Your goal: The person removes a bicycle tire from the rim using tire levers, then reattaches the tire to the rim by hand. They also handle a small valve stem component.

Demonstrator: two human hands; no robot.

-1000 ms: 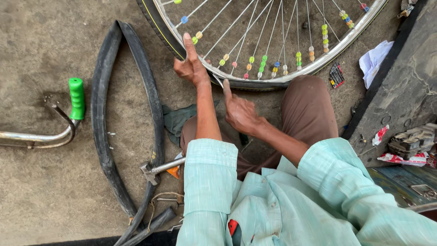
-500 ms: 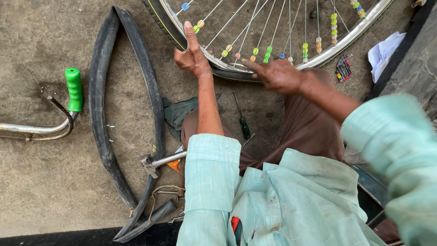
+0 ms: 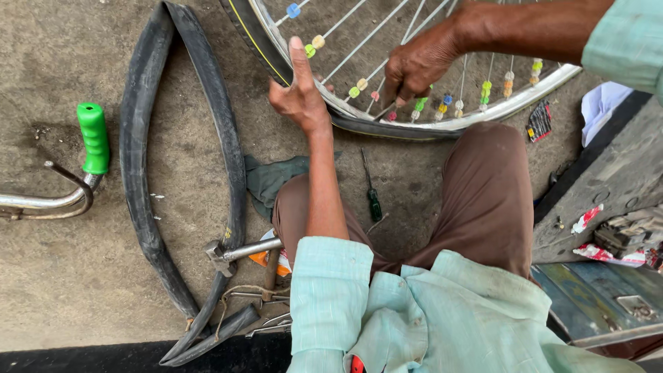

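bicycle wheel (image 3: 442,124) cut off at top edge, right hand's (image 3: 418,65) fingertips hidden among spokes (image 3: 359,48)
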